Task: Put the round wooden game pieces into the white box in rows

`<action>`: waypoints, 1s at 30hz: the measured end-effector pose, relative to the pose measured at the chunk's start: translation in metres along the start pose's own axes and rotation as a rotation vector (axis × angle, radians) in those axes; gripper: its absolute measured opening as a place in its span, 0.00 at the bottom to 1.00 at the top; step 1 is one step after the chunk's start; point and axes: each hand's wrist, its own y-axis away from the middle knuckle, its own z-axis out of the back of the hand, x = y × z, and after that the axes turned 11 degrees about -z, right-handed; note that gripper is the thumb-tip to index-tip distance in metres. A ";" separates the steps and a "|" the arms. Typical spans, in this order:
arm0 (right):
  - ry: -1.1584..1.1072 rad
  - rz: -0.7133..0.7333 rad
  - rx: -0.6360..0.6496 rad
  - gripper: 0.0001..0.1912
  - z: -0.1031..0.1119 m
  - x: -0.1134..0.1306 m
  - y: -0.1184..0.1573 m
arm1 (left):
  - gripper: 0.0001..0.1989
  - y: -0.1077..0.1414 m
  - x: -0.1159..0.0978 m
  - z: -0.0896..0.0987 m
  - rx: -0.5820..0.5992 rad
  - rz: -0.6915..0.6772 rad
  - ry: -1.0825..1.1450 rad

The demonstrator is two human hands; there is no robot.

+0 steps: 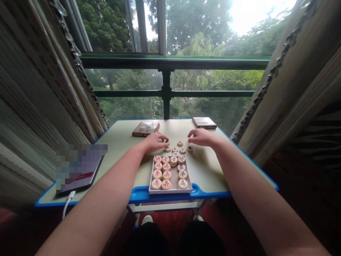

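Note:
A shallow white box (pixel 173 191) near the table's front edge holds round wooden chess pieces, with red characters on the left and dark ones on the right. Part of its third column shows bare bottom. Several loose pieces (pixel 180 143) lie just beyond the box. My left hand (pixel 157 141) reaches in from the left, thumb and fingers closed around a chess piece (pixel 167 142) above the loose ones. To the right, my right hand (pixel 198 137) hovers with curled fingers apart and nothing visible between them, near a loose piece (pixel 189 149).
Two flat boxes, one at the back left (pixel 146 129) and one at the back right (pixel 204 122), lie on the table (pixel 119 142). A tablet (pixel 82 174) with a white cable (pixel 68 204) is at the left edge. Curtains flank the window.

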 end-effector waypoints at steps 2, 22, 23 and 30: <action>-0.009 -0.011 0.182 0.21 0.001 -0.005 0.001 | 0.20 0.002 -0.003 0.001 -0.001 0.015 0.048; 0.032 0.082 0.359 0.18 0.008 0.006 0.014 | 0.26 0.002 -0.005 0.000 0.015 0.110 0.168; 0.039 0.073 0.347 0.19 0.008 0.006 0.015 | 0.29 0.002 -0.005 0.000 0.020 0.108 0.157; 0.065 0.085 0.252 0.17 0.005 0.007 0.015 | 0.31 0.001 -0.003 -0.002 0.045 0.114 0.144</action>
